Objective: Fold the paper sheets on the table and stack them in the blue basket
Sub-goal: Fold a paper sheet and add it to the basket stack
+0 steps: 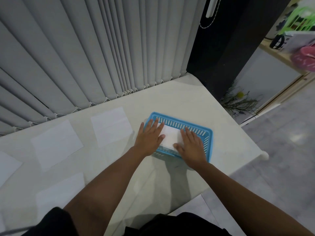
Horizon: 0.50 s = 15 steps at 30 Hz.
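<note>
Farthest out to the left of the left hand, an edge sheet (6, 165) of white paper lies flat on the white table (187, 99), cut off by the frame. Nearer in, a wide sheet (56, 143) lies flat and well apart from that hand, and below it, close to the left forearm, a pale sheet (59, 193) shows only faintly against the tabletop. Just to the left of the left hand and a little beyond it, a creased sheet (111, 126) lies open, a fold line crossing it.

The left hand (150, 135) lies flat with its fingers straight and slightly spread, reaching over the left rim of the blue basket (210, 133) and pressing on the folded paper (170, 137) inside. That white folded paper sits in the basket, showing between the two hands. The right hand (192, 147) is flat too, fingers straight, pressing on the paper's right side with its thumb at the near edge. The hands are apart, side by side, neither one curled round anything.

Beyond the hands, grey vertical blinds (85, 57) hang to the table's far edge. Well to the right of the right hand, off the table, a wispy plant (238, 103) stands on the floor.
</note>
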{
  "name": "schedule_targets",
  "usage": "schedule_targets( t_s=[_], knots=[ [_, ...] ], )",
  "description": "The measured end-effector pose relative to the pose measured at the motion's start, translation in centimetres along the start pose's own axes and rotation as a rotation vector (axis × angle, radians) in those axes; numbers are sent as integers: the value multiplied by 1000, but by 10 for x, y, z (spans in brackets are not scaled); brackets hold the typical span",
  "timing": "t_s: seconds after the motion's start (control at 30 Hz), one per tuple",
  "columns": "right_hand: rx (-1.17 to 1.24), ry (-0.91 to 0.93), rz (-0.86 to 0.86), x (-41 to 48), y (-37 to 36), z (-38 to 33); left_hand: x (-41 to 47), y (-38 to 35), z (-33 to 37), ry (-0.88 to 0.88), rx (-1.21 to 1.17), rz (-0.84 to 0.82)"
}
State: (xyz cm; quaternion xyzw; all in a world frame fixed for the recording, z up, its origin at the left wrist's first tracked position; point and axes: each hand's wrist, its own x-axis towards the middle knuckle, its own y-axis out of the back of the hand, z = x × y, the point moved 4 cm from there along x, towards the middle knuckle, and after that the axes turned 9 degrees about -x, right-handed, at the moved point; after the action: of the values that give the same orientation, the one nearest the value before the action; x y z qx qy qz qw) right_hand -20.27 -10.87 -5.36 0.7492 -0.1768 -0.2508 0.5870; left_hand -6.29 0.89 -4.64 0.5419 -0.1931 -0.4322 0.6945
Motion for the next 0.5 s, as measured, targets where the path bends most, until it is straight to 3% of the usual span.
schedule_targets(
  t_s=[0.1, 0.5],
  knots=[
    [-114, 45, -107, 1, -12, -2, 0, -11, -6, 13, 47, -45],
    [-117, 81, -185, 4, -19, 4, 0, -15, -10, 5, 86, -97]
  ],
)
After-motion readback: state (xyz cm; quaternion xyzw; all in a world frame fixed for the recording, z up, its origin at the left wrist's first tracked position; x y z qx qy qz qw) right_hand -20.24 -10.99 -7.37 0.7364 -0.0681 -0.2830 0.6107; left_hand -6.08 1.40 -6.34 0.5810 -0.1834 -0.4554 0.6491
